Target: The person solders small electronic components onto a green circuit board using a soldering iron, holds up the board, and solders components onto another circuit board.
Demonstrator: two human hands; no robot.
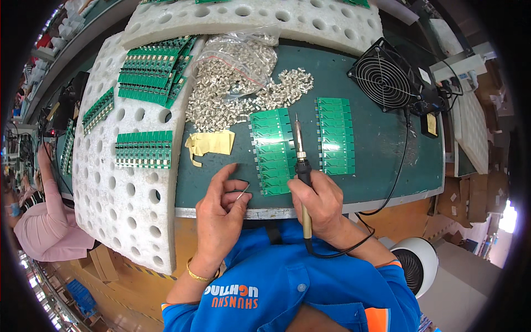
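Observation:
My right hand (321,200) grips a soldering iron (302,160) by its handle, the metal tip pointing away from me. Just left of it a green circuit board panel (272,149) lies on the table, and the iron's barrel passes along its right edge. A second green panel (335,135) lies to the right of the iron. Between the thumb and fingers of my left hand (224,202) is a short piece of thin silvery wire (243,191), probably solder. This hand is near the table's front edge, left of the first panel.
Small metal parts (221,105) are heaped behind a torn yellow paper (213,144), beside a clear plastic bag (249,58). White foam (105,193) at left carries board panels (145,148). A black fan (383,80) stands back right; the iron's cord (399,177) crosses the right. Another person (52,221) works at left.

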